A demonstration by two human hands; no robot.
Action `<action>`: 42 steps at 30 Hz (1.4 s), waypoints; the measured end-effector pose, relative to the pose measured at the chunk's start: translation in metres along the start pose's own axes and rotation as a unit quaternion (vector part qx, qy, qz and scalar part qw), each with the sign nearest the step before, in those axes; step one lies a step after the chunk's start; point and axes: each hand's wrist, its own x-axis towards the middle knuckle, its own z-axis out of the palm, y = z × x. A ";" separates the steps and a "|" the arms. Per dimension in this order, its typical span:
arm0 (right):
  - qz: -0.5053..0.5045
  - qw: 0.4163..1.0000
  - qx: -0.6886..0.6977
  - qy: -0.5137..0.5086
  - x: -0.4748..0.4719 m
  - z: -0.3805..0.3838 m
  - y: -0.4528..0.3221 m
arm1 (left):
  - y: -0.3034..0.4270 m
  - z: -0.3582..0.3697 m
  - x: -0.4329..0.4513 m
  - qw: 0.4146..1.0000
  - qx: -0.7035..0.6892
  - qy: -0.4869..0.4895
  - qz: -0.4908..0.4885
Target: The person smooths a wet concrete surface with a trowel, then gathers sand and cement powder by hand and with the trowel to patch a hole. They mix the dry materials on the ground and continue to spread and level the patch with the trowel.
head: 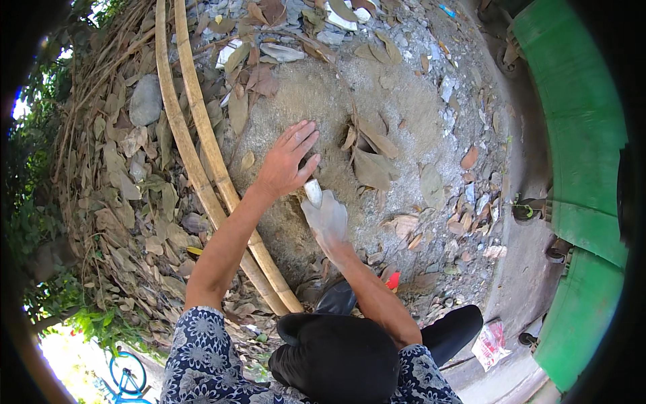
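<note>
My bare left hand (290, 159) reaches forward with its palm down, fingers together and thumb a little apart, over a rough, earth-coloured slab or rock surface (298, 91). Just behind it, my right hand (327, 217) wears a pale glove and is closed around a tool with a whitish handle end (313, 193). The tool's far part is hidden, so its kind cannot be told. Dry brown leaves (372, 169) on a thin twig lie on the surface to the right of my hands.
Two long bamboo poles (202, 126) run along the left beside my left forearm. A grey stone (146, 100) lies among dry leaves beyond them. Broken white rubble (340, 17) is scattered ahead. Green wheeled bins (580, 126) line the right side, near a crumpled plastic bag (489, 345).
</note>
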 end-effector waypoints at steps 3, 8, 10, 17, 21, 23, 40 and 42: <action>0.006 1.000 -0.008 0.019 -0.003 0.002 0.007 | 0.003 0.004 -0.005 1.000 -0.019 0.012 -0.003; 0.007 1.000 -0.011 0.003 -0.029 0.000 0.020 | 0.020 0.014 -0.037 0.998 -0.038 0.047 -0.002; -0.016 1.000 -0.022 0.009 -0.045 0.001 0.027 | 0.032 0.014 -0.049 0.997 -0.049 0.060 -0.012; -0.028 0.999 -0.015 0.004 -0.088 0.004 0.047 | 0.070 0.004 -0.082 0.995 -0.043 0.079 -0.047; -0.067 0.997 0.024 0.012 -0.104 -0.044 0.068 | 0.107 0.023 -0.065 0.995 -0.041 0.095 0.006; -0.091 0.992 -0.067 0.057 -0.122 -0.062 0.088 | 0.138 0.041 -0.067 0.993 -0.097 0.062 -0.024; 0.065 0.932 0.136 0.330 -0.344 -0.322 0.186 | 0.512 0.111 0.071 0.934 -0.172 -0.105 0.295; 0.096 0.909 0.162 0.372 -0.385 -0.354 0.195 | 0.577 0.114 0.078 0.907 -0.205 -0.102 0.353</action>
